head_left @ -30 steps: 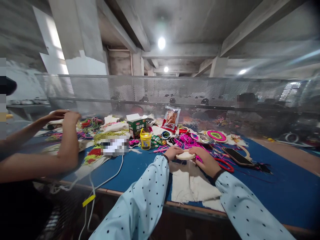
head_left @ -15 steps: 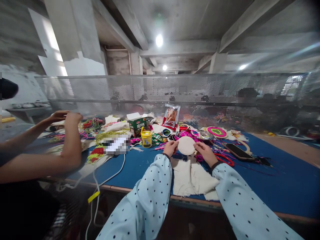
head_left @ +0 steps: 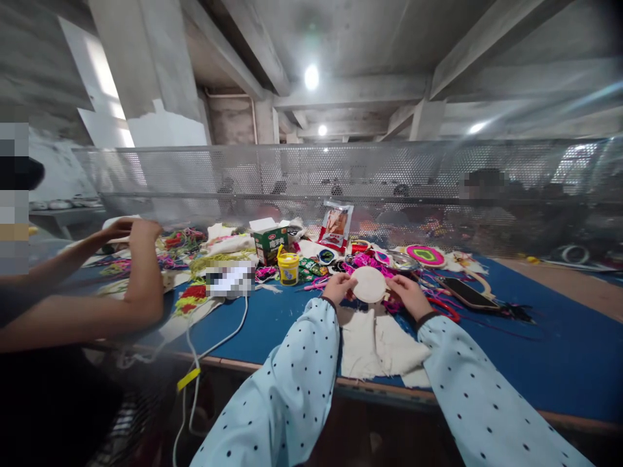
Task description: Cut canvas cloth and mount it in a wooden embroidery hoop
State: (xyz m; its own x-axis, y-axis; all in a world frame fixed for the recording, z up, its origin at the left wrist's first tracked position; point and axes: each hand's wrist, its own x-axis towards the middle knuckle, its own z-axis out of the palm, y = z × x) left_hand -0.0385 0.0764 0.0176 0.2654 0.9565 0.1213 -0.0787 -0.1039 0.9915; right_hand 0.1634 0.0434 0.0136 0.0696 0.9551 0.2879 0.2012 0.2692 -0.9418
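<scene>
I hold a small round embroidery hoop (head_left: 368, 284) with pale cloth stretched in it, tilted up to face me, just above the blue table (head_left: 525, 363). My left hand (head_left: 337, 287) grips its left rim and my right hand (head_left: 409, 295) grips its right rim, fingers curled on both. Pieces of loose cream cloth (head_left: 377, 347) lie under my wrists at the table's near edge. Both my sleeves are light blue with dark dots.
Beyond the hoop lie pink yarn (head_left: 366, 261), a yellow tub (head_left: 289, 267), a green carton (head_left: 270, 242), a snack bag (head_left: 335, 227), a phone (head_left: 468, 292) and red scissors (head_left: 442, 307). A co-worker's arms (head_left: 131, 285) work at left. A white cable (head_left: 214, 344) hangs off the edge. Mesh fence (head_left: 341, 175) behind.
The hoop has been lifted off the cloth and turned from flat to facing me. Both hands rose slightly with it and keep their grip on its rim.
</scene>
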